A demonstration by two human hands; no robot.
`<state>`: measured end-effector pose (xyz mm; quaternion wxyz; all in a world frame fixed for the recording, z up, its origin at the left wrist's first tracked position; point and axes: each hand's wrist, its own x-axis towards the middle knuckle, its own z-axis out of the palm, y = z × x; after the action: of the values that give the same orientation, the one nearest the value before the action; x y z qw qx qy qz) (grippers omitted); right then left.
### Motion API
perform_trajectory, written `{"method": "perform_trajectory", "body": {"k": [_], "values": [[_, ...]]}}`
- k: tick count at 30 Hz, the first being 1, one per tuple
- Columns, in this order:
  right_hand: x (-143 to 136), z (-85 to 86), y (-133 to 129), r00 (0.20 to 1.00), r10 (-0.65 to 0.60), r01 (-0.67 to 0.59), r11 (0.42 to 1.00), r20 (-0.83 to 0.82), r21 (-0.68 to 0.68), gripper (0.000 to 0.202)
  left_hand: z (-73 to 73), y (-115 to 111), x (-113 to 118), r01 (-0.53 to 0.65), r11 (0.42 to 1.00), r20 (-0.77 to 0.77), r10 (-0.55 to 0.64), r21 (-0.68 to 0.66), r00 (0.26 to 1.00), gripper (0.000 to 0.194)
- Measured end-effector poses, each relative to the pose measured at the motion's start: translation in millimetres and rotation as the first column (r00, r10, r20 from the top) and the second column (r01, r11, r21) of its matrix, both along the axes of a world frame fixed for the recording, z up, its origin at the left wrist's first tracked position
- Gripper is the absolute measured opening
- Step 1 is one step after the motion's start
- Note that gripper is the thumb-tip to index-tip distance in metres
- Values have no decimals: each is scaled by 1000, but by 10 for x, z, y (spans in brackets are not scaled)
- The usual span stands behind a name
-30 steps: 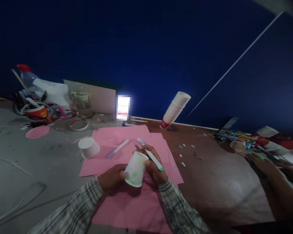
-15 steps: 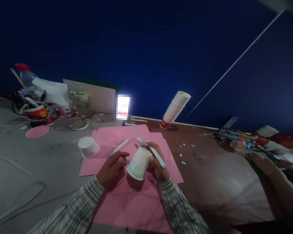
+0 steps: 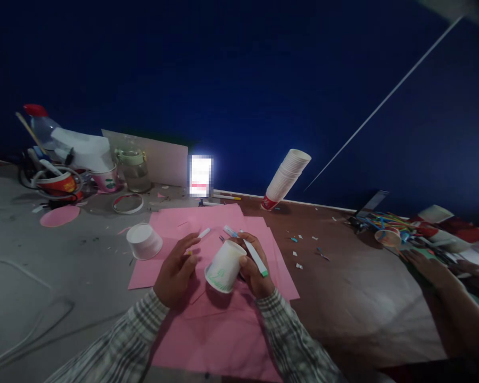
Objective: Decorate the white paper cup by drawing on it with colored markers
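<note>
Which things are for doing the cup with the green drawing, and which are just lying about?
Looks like part of the job:
- green-marked cup, in the right hand
- green-ended marker, same hand
- maybe the white-ended pen, by the left hand

Probably just lying about:
- leaning cup stack
- pink circle
- jar
- scrap

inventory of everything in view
held cup: 1, white, right hand
held marker: 1, white-green, right hand
loose markers: several, white, centre, back
upturned cup: 1, white, left
pink cup, red cup: 1 each, back left
bottle, jar: 1 each, clear, back left
sheets: several, pink, centre
disc: 1, pink, left
ring: 1, white, left
stacked cups: many, white-red, back
bright panel: 1, white, back
strips: many, mixed, right
scraps: many, mixed, scattered
co-worker's hands: at least 1, right
left hand, right hand: 1 each, bare, centre
</note>
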<state>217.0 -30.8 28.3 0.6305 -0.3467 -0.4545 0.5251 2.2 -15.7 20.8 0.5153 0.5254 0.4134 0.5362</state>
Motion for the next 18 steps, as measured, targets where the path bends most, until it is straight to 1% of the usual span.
{"method": "perform_trajectory", "body": {"k": [2, 3, 6, 11, 13, 15, 16, 18], "values": [[-4, 3, 1, 1000, -6, 6, 1000, -13, -7, 60, 26, -7, -10, -21, 999, 46, 20, 32, 999, 50], [-7, 7, 0, 1000, -8, 8, 1000, -17, -11, 61, 30, -5, -15, 3, 1000, 81, -4, 18, 997, 50], [-20, 21, -10, 1000, -6, 6, 1000, -27, -20, 61, 9, 6, -23, 158, 983, 189, -139, -92, 972, 56], [-29, 37, -23, 997, 10, -14, 999, -76, -45, 58, -59, -4, 21, 259, 944, 293, -193, -204, 936, 60], [-23, 50, -23, 993, 32, -39, 997, -110, -63, 59, -63, -24, 59, 377, 902, 358, -288, -209, 888, 62], [-18, 73, -23, 988, 76, -87, 993, -134, -78, 60, -54, -42, 98, 508, 842, 419, -401, -182, 815, 65], [-18, 87, -24, 985, 103, -115, 990, -138, -83, 61, -47, -50, 115, 554, 816, 429, -446, -166, 786, 66], [-25, 112, -29, 980, 148, -161, 983, -134, -92, 62, -40, -61, 138, 602, 784, 398, -510, -151, 763, 67]]}}
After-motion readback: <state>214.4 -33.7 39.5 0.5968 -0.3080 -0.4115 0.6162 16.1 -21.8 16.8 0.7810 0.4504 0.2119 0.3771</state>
